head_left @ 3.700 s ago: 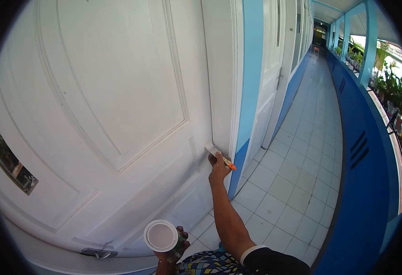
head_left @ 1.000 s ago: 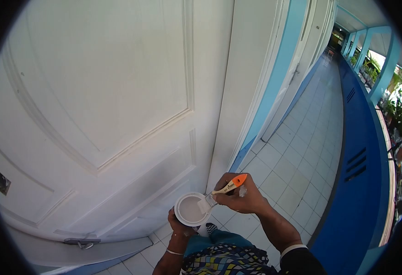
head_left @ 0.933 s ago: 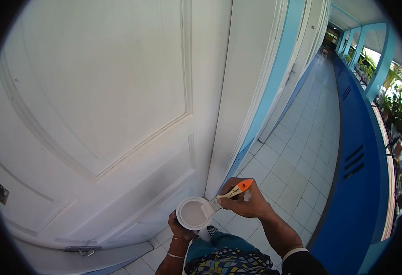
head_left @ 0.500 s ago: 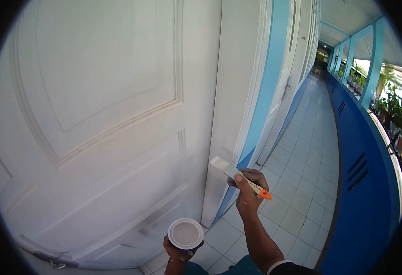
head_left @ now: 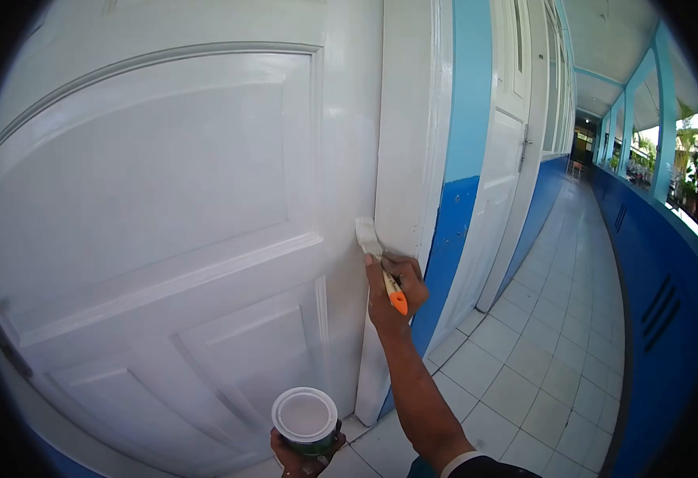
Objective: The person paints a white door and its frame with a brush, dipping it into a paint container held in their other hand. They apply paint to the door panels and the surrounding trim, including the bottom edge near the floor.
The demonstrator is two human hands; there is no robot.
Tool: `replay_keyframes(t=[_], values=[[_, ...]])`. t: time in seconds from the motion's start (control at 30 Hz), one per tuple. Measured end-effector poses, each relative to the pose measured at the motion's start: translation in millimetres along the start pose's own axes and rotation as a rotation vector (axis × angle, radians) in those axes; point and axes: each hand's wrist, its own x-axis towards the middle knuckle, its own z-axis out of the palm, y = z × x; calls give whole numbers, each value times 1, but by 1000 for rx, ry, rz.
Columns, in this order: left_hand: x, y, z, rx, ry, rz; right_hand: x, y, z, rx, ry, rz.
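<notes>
My right hand (head_left: 399,285) is closed round a paintbrush (head_left: 395,288) with a cream handle and an orange end. Its pale bristles lie against the edge of the white panelled door (head_left: 166,143), close to the gap beside the white door frame (head_left: 408,135). Low in the view, my left hand (head_left: 293,458) grips a paint can (head_left: 317,448) from below. The can is dark green with a white rim, and pale paint shows inside it. Part of the left hand is hidden behind the can.
Right of the frame is a wall painted light blue above and dark blue below (head_left: 454,231). Another white door (head_left: 496,183) stands further along. A tiled corridor floor (head_left: 552,319) runs away beside a blue parapet (head_left: 663,279) with slots. Plants (head_left: 687,159) show beyond it.
My right hand and the brush have moved up and left, from the frame's lower part to the door edge. The can has shifted slightly left and down, and the view has turned.
</notes>
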Motion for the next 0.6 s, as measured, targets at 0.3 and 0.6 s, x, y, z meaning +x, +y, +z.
replay_keyframes(t=[0.3, 0.6], values=[[-3, -22, -33, -20, -57, 102, -47, 31, -77, 38, -484, 209], [4, -19, -54, -37, -102, 158, 203, -58, 39, 117, -294, 52]])
